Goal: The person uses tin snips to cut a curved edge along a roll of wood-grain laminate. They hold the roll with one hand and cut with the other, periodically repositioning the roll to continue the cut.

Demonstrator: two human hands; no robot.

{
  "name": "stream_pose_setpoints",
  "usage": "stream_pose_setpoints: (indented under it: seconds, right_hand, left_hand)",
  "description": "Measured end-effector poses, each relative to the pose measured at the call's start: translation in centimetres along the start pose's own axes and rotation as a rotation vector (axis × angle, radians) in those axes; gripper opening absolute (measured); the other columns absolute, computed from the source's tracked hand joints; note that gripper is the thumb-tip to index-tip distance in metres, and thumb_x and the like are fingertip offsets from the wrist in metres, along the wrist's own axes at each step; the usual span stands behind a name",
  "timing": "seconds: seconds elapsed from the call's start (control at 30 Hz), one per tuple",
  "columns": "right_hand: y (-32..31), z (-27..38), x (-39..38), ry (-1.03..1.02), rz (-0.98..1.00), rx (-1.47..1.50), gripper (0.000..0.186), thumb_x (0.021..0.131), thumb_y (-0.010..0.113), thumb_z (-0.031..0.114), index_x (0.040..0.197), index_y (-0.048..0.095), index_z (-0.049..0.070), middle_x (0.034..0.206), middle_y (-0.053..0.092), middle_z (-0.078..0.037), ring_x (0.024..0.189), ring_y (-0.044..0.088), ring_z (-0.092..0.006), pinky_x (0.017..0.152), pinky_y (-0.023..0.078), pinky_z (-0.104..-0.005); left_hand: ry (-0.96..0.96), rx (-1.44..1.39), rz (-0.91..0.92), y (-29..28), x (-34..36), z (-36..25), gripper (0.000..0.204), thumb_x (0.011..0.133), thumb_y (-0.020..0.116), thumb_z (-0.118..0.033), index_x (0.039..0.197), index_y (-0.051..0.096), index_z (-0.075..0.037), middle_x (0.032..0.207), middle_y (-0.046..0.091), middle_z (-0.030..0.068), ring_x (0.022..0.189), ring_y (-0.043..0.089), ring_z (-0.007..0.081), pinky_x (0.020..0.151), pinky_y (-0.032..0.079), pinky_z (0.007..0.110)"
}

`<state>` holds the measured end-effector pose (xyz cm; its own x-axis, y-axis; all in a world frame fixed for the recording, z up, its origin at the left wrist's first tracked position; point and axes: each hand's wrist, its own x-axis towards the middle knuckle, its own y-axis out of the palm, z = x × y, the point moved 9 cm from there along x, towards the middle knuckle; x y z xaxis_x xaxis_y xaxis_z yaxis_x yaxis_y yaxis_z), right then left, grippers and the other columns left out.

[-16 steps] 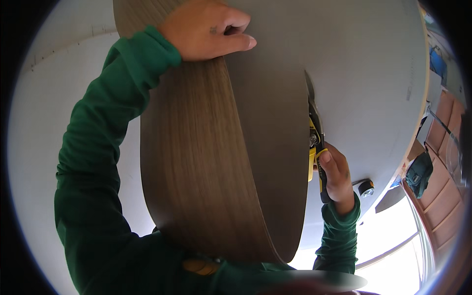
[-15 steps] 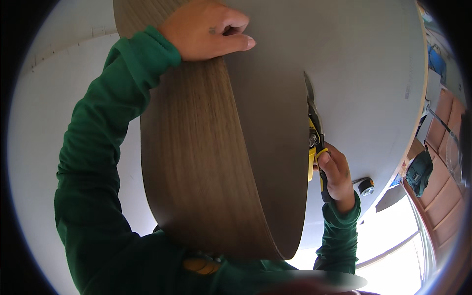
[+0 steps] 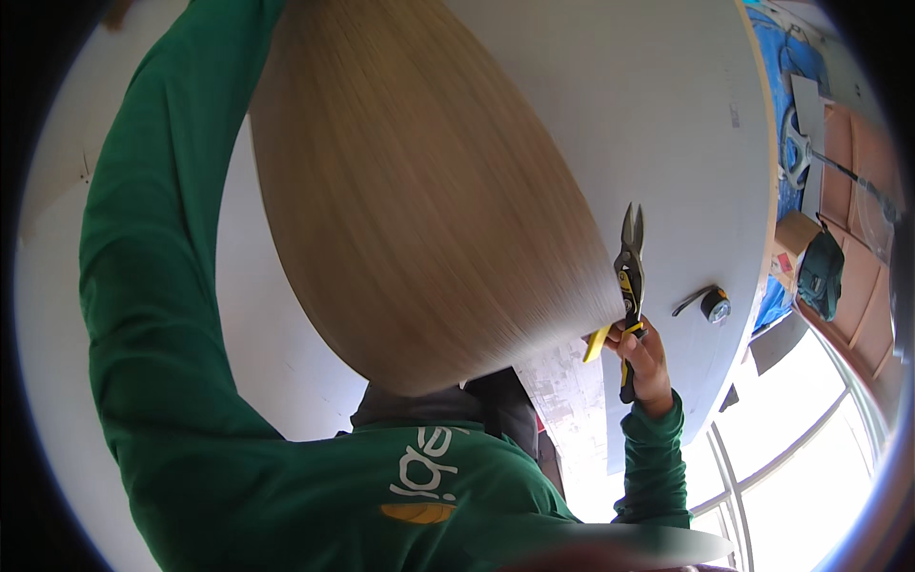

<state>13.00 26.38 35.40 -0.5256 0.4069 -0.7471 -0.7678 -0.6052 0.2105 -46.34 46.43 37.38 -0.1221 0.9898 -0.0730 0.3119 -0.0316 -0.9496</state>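
Observation:
A large flexible wood-grain sheet (image 3: 429,210) curls in front of me, its brown face bent over toward my body. My left arm (image 3: 152,257) stretches up along the sheet's left side and leaves the frame at the top, so the left hand is out of sight. In my right hand (image 3: 651,367) is a pair of tin snips (image 3: 629,272) with yellow and black handles. The fingers wrap the handles, and the snips' blades point up and stand slightly apart. They are beside the sheet's lower right edge.
A tape measure (image 3: 715,305) lies on the grey board surface (image 3: 667,143) to the right of my hand. Past the board's edge are a cardboard box (image 3: 791,243), a dark green bag (image 3: 822,272) and blue sheeting (image 3: 805,57). Bright window panes show at lower right.
My left hand has moved up out of the frame, and the sheet now shows more of its wood-grain face. The snips, still in my right hand, have come clear of the sheet's edge.

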Motion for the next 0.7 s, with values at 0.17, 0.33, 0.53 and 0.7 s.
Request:
stream_pose_setpoints:
  seconds: [0.17, 0.33, 0.53, 0.7]
  right_hand:
    - [4.0, 0.6, -0.4, -0.180, -0.001, 0.348, 0.084, 0.095, 0.066, 0.054, 0.147, 0.043, -0.008, 0.140, 0.057, -0.028, 0.122, 0.062, -0.0377, 0.109, 0.047, -0.0519]
    - [7.8, 1.3, 1.9, -0.272, 0.043, 0.490, 0.083, 0.099, 0.058, 0.058, 0.150, 0.040, -0.005, 0.144, 0.056, -0.024, 0.126, 0.062, -0.0389, 0.112, 0.045, -0.0524]
    - [8.2, 1.5, 2.9, -0.333, 0.074, 0.544, 0.077, 0.102, 0.054, 0.058, 0.149, 0.041, -0.003, 0.143, 0.057, -0.023, 0.127, 0.062, -0.0373, 0.111, 0.046, -0.0521]
    - [7.5, 0.5, 2.5, -0.249, 0.100, 0.632, 0.068, 0.105, 0.052, 0.053, 0.144, 0.044, -0.003, 0.140, 0.059, -0.024, 0.122, 0.064, -0.0374, 0.109, 0.048, -0.0516]
  left_hand:
    - [-0.068, 0.038, -0.522, -2.0, 0.5, 0.6, 0.060, 0.101, 0.059, -0.054, 0.096, 0.072, 0.004, 0.102, 0.073, 0.0216, 0.095, 0.066, 0.0363, 0.089, 0.049, 0.046]
    - [-0.233, -0.446, -0.736, -2.0, -3.6, -1.8, 0.064, 0.104, 0.053, -0.055, 0.097, 0.073, 0.004, 0.105, 0.073, 0.0207, 0.103, 0.067, 0.0344, 0.094, 0.049, 0.045]
    - [0.220, -0.713, -0.416, -3.4, -10.6, -18.2, 0.031, 0.100, 0.066, -0.031, 0.086, 0.070, -0.003, 0.082, 0.069, 0.0090, 0.081, 0.066, 0.0205, 0.078, 0.052, 0.035]
    - [0.570, -0.609, 0.029, -2.2, -16.7, -32.7, 0.048, 0.089, 0.080, -0.049, 0.072, 0.065, -0.007, 0.067, 0.059, 0.0094, 0.064, 0.057, 0.0288, 0.065, 0.047, 0.039]
